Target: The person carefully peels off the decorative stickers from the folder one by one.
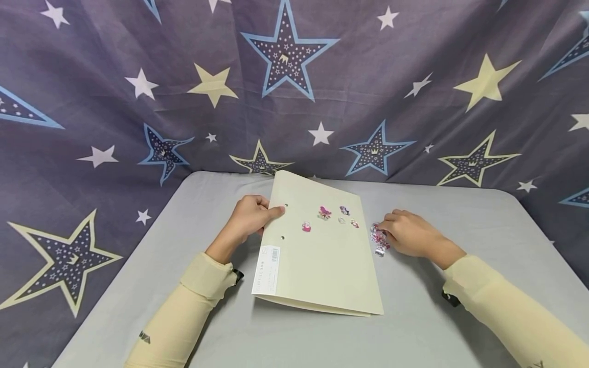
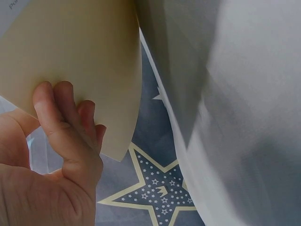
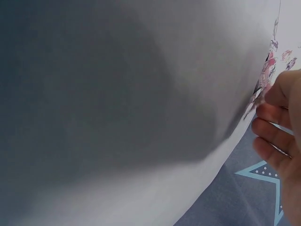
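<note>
Fingers of the left hand (image 1: 244, 220) pinch the left side of the cream folder (image 1: 324, 271). Bent fingers of the right hand (image 1: 411, 234) touch shiny bits (image 1: 377, 237) just beside it; it's hard to see if they pinch any.

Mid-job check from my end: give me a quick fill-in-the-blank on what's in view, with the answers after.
1. The cream folder is held at its edge by the person's ____ hand.
2. The ____ hand is at a pile of small shiny pieces beside the folder.
3. The label on the folder is mostly ____ in colour.
4. The backdrop cloth is printed with ____.

Missing words: left; right; white; stars.
</note>
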